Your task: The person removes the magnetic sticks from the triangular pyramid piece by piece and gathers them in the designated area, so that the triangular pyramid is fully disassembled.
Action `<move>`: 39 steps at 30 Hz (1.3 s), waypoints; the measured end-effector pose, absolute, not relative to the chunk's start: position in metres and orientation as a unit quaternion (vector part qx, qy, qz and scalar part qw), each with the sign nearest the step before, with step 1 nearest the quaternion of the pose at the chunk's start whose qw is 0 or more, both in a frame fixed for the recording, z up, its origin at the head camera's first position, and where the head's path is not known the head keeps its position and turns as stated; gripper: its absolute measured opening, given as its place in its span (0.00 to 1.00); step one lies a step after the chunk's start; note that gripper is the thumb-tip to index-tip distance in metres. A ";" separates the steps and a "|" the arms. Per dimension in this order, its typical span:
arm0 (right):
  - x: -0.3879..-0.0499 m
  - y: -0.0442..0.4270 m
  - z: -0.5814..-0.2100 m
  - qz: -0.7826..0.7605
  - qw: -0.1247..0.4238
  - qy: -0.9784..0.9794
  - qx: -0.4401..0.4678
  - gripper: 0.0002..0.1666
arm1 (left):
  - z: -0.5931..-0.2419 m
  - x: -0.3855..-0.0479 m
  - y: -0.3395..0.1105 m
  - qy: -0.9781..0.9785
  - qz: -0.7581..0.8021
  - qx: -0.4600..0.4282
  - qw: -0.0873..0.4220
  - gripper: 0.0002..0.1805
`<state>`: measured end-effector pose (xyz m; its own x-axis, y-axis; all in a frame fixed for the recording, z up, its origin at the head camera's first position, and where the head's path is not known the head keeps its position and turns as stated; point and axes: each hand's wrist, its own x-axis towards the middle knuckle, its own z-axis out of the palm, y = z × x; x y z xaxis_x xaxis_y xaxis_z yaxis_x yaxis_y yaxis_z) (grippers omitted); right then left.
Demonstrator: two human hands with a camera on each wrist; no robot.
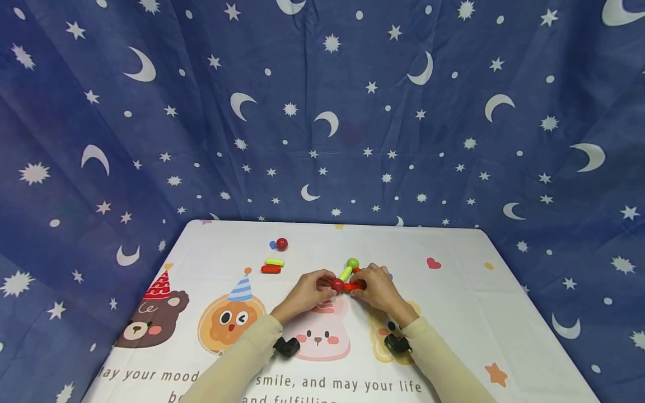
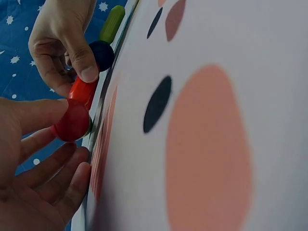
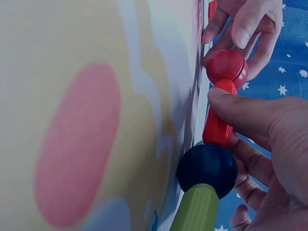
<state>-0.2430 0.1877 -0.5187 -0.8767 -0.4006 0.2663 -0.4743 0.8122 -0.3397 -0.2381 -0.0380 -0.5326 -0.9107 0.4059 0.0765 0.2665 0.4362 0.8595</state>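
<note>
"Where was the joined frame?"

"The joined frame (image 1: 346, 273) was about midway between the left and right edges of the table (image 1: 468, 313), well in from the far edge. I couldn't tell whether it rested on the top or hung just above."

"And the fingers?"

"The left hand (image 1: 311, 290) pinched the frame's red ball (image 1: 337, 285) between thumb and a finger, its other fingers apart from it. The right hand (image 1: 377, 286) gripped the red rod (image 3: 219, 126), thumb pressed against it."

"How would you have expected it to handle?"

"Light and stiff, I'd guess, like hard plastic; unlikely to dent. The glossy balls, that red one and the dark blue ball (image 3: 207, 171), could have slipped or rolled in the fingertips. I'd have trusted the rod's middle more, with a steadying pinch on the ball, since the joints seemed the likeliest spots to twist loose."

"Anything around it?"

"Toward the far left corner lay a loose red ball (image 1: 282, 244) and, nearer, a loose yellow-green rod (image 1: 275, 262) just beside a loose red rod (image 1: 270, 269). They were well apart from both hands."

"In the way?"

"Mostly the right hand, which hid part of the frame from above."
</note>
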 end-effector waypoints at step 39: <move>-0.238 0.181 -0.520 0.225 0.079 -0.939 0.248 0.14 | -0.538 -0.245 -0.031 0.866 0.450 0.208 0.064 0.18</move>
